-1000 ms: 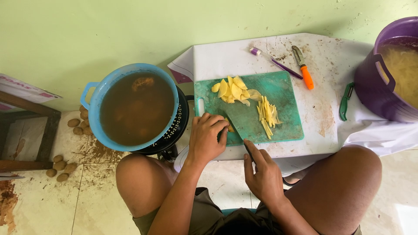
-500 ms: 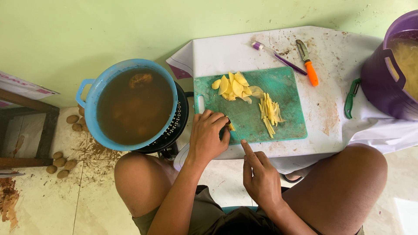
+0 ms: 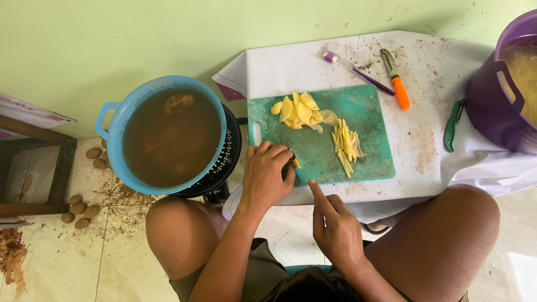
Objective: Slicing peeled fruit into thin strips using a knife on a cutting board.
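On the green cutting board (image 3: 366, 112), two hands work a potato piece (image 3: 295, 163).
Left hand (image 3: 269, 176) is curled over that piece; right hand (image 3: 335, 226), just behind, closes on a knife (image 3: 302, 169), forefinger extended; cut strips (image 3: 347, 145) lie beyond.

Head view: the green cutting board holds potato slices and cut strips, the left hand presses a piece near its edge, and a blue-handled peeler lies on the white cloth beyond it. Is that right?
Not quite. The head view shows the peeler has an orange handle, not blue. The rest stands: the green cutting board holds potato slices and cut strips, and the left hand presses a piece at its near edge.
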